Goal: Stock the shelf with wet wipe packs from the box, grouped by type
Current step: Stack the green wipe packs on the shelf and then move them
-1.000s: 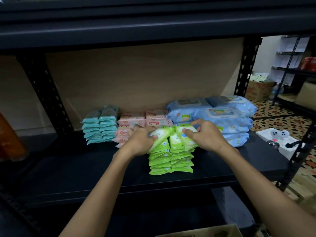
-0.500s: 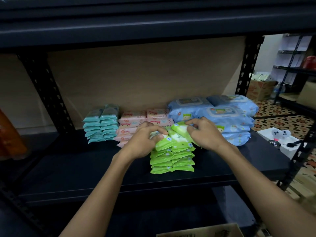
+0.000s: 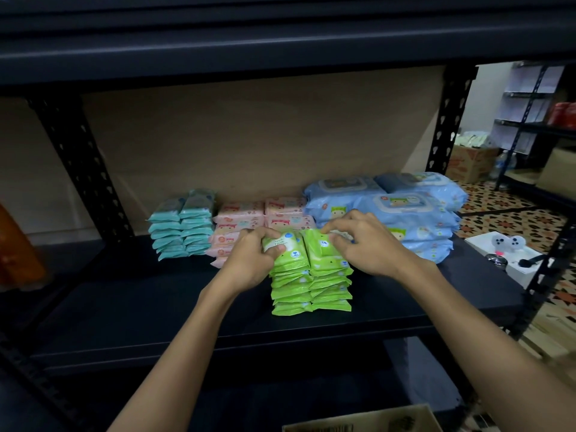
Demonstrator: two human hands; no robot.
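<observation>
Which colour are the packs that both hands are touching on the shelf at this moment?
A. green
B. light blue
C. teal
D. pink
A: the left hand grips the top pack of the left column of the green packs and the right hand rests its fingers on the right column, while the teal packs, pink packs and light blue packs lie behind, untouched.
</observation>
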